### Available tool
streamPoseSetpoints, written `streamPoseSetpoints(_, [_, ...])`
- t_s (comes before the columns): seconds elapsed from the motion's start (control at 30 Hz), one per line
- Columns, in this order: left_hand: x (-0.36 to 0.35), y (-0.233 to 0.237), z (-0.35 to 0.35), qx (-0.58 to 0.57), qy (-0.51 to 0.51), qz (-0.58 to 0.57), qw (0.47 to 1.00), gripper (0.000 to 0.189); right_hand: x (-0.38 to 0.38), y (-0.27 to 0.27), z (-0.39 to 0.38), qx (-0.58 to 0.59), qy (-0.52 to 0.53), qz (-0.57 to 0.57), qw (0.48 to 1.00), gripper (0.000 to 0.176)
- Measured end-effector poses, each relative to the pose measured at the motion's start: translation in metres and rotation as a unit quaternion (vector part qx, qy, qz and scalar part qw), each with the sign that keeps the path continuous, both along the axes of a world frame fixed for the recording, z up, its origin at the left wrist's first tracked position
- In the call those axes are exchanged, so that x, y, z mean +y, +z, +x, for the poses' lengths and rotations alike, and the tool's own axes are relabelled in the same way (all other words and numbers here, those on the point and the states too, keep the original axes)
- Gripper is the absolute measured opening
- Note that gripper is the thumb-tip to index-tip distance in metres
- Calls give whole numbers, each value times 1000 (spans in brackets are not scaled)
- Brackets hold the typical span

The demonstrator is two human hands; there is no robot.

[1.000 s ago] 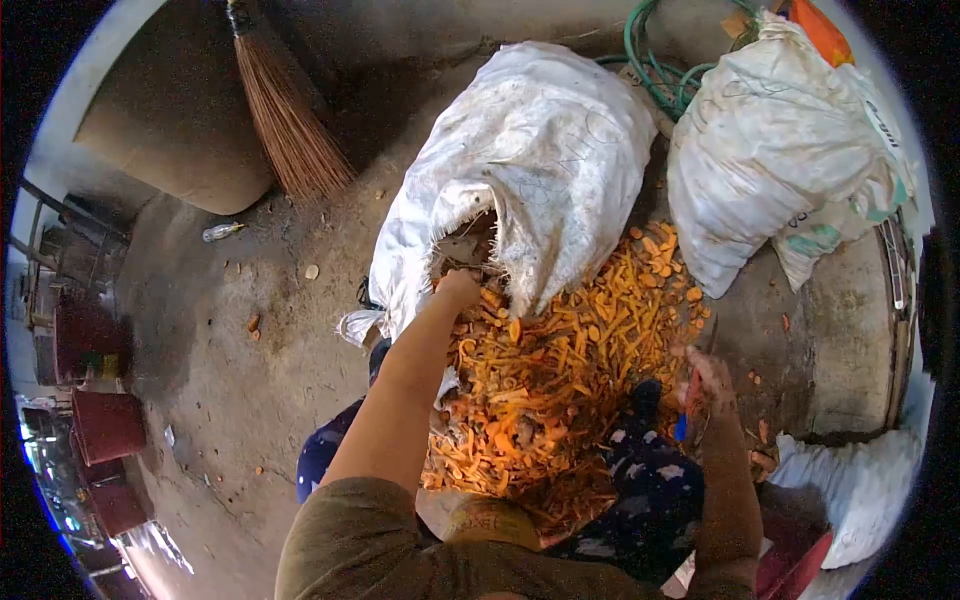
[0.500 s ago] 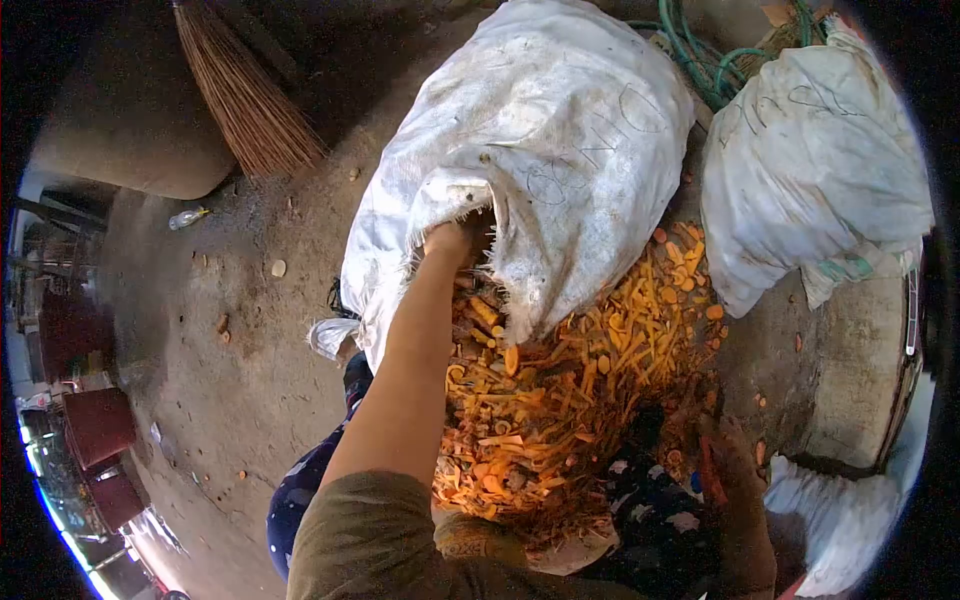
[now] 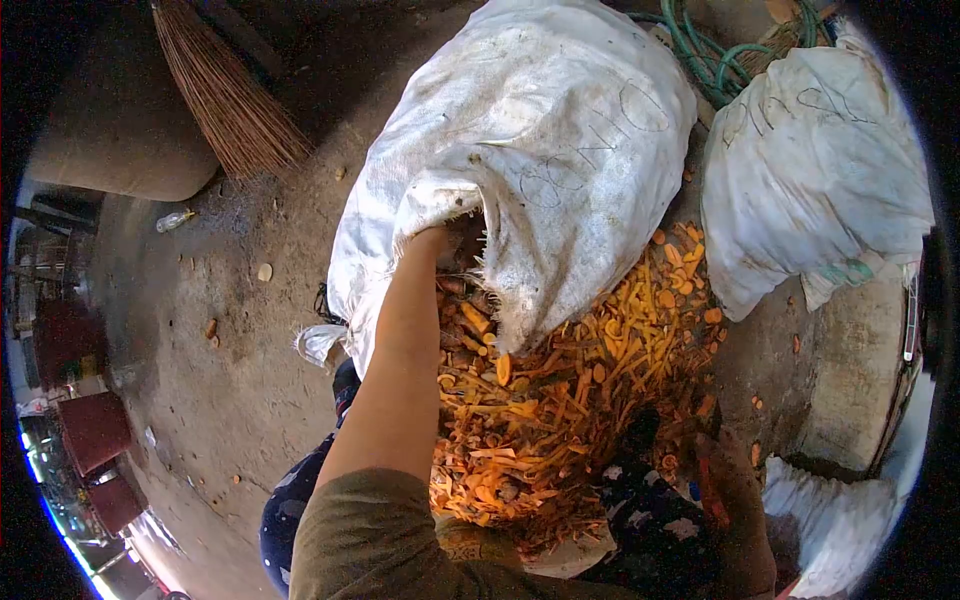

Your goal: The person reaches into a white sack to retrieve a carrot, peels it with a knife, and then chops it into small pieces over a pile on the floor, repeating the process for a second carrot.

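Observation:
My left hand [image 3: 431,243] reaches into the torn opening of a large white woven sack [image 3: 560,130]; its fingers are hidden inside. Brownish pieces show in the opening beside the wrist. Below the sack lies a heap of orange sliced pieces and strips [image 3: 560,410], partly between my legs. At the lower right, in shadow, my right hand [image 3: 727,462] is low beside the heap and my knee. It appears closed around something with a red edge, too dark to make out.
A second white sack [image 3: 815,160] stands at the right, with a green hose [image 3: 700,60] behind it. A stick broom [image 3: 230,95] and a small bottle [image 3: 175,220] are at the upper left. Another white sack [image 3: 835,525] lies lower right.
My left forearm and the sack's opening have shifted slightly left, and the hand sits a little deeper in the sack. The view has shifted slightly; my right hand stays low by the heap.

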State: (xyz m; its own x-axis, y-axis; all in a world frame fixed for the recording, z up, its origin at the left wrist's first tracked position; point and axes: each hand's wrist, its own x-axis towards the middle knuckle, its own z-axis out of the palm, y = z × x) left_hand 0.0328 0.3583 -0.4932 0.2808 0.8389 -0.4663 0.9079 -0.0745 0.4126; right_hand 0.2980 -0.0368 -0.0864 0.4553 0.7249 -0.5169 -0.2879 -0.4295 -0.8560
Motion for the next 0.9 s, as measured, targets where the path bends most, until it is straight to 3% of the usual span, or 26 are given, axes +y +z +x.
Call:
streamPoseSetpoints(0.03, [-3,-1,2,1,1,2,1000,45,7,6,2,0,0,0,1000,47])
streamPoseSetpoints(0.1, [-8,-4,11,6,6,9,1000,45,28,25,10,95,16,-204,974,44])
streamPoseSetpoints(0.13, [-10,-6,15,10,8,13,1000,45,24,24,12,93,16,-205,974,44])
streamPoseSetpoints(0.33, [-12,-16,12,29,29,23,999,45,-33,-3,36,160,-28,-51,985,40])
streamPoseSetpoints(0.43, [-23,-29,4,37,36,17,999,45,-29,-2,42,231,36,14,972,42])
streamPoseSetpoints(0.47, [-32,-35,2,42,39,13,998,45,-6,5,38,65,194,-119,972,39])
streamPoseSetpoints(0.5, [-43,-35,0,47,42,9,998,45,12,14,32,-103,339,-243,903,37])
streamPoseSetpoints(0.53, [-55,-17,4,47,42,10,998,45,22,24,21,-104,339,-242,903,37])
streamPoseSetpoints(0.6, [-98,42,22,157,71,2,985,44,34,45,3,30,144,-198,969,29])
streamPoseSetpoints(0.63, [-116,51,25,138,131,-4,982,44,33,46,7,30,144,-191,971,29])
streamPoseSetpoints(0.7, [-157,69,22,118,191,-3,975,44,22,28,25,-9,266,-296,917,27])
streamPoseSetpoints(0.73, [-181,79,17,-4,254,-23,967,42,-1,-8,37,-10,269,-290,919,27])
streamPoseSetpoints(0.8, [-227,100,9,-251,360,-58,897,38,-56,-83,57,-157,258,-49,952,32])
streamPoseSetpoints(0.83, [-251,111,7,-286,355,-49,889,36,-41,-52,43,-159,259,-40,952,32])
streamPoseSetpoints(0.9, [-293,131,10,-347,346,-57,870,35,-8,13,14,-73,359,-165,916,50])
